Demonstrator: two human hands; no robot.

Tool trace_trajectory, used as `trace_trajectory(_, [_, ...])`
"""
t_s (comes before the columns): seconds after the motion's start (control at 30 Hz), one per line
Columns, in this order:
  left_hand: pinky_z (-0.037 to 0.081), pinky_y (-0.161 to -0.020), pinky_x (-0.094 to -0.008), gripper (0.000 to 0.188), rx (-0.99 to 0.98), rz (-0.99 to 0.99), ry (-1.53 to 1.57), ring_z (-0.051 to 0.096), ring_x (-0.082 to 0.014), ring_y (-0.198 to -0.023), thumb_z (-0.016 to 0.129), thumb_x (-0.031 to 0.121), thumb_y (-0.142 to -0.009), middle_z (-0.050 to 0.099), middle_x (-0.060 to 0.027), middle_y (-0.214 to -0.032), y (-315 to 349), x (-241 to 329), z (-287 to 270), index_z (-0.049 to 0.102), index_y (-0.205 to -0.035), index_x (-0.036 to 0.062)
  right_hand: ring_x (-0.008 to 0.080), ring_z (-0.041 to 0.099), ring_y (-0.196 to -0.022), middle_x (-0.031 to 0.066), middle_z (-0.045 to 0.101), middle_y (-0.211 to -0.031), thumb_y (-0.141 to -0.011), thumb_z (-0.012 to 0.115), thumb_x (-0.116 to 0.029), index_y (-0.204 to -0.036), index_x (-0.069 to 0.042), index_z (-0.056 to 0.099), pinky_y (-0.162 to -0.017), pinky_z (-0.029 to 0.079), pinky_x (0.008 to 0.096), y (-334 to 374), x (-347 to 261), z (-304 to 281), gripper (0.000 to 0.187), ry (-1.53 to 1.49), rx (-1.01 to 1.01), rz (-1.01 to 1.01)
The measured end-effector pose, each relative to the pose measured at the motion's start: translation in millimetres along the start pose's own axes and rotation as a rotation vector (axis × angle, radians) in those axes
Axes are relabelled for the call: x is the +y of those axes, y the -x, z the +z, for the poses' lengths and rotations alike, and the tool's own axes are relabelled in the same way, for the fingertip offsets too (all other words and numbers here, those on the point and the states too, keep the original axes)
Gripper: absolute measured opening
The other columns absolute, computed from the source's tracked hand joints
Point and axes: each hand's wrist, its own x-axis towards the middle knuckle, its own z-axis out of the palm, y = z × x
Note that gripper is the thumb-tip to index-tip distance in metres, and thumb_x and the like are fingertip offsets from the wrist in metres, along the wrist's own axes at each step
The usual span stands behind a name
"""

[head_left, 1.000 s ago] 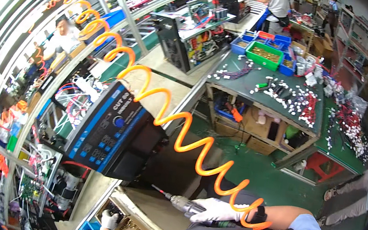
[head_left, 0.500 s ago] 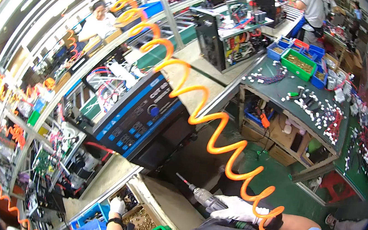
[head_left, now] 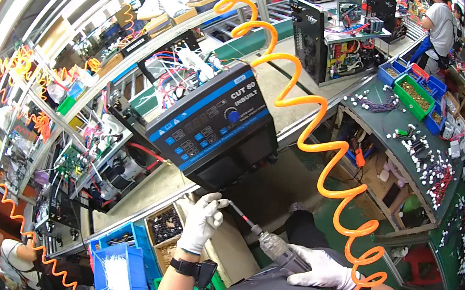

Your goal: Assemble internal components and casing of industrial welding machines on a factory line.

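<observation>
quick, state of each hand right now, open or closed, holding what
Left hand: fingers bent by the tip of the bit; whether they pinch anything small cannot be told.
Right hand: closed, holding the power screwdriver.

Factory assembly floor: machines (head_left: 211,127) lined up ahead of left hand (head_left: 200,221), some open-sided; parts bins (head_left: 138,270) beside that wrist; driver (head_left: 280,250) in right hand (head_left: 319,269), coiled hose (head_left: 320,147) above; connector-strewn bench (head_left: 376,122) beyond right hand; co-workers (head_left: 165,6) farther off.

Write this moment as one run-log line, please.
Right hand: holds power screwdriver | Left hand: close to tip of bit | Nearby: black machine with control panel, blue bin
</observation>
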Motion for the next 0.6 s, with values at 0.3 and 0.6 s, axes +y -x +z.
trace_trajectory(0.3, [0.041, -0.055, -0.0245, 0.040, -0.111, -0.087, 0.270, 0.049, -0.0137, -0.062, 0.069, 0.021, -0.092, 0.061, -0.0105, -0.092, -20, -35, 25, 0.056, -0.120, -0.0044, 0.0305, 0.056, -0.123, 0.0220, 0.056, -0.133, -0.075, 0.076, -0.040, -0.147, 0.000, 0.035, -0.105, 0.041, 0.0369, 21, 6, -7, 0.092, 0.019, 0.027, -0.006])
trace_trajectory(0.6, [0.037, -0.050, -0.0252, 0.032, -0.178, -0.145, 0.119, 0.045, -0.0113, -0.051, 0.065, 0.027, -0.094, 0.060, -0.0082, -0.077, -19, -37, 28, 0.063, -0.108, -0.0024, 0.0295, 0.054, -0.125, 0.0216, 0.055, -0.135, -0.077, 0.075, -0.046, -0.147, 0.000, 0.035, -0.105, 0.041, 0.0388, 28, 9, -10, 0.093, 0.009, 0.012, 0.034])
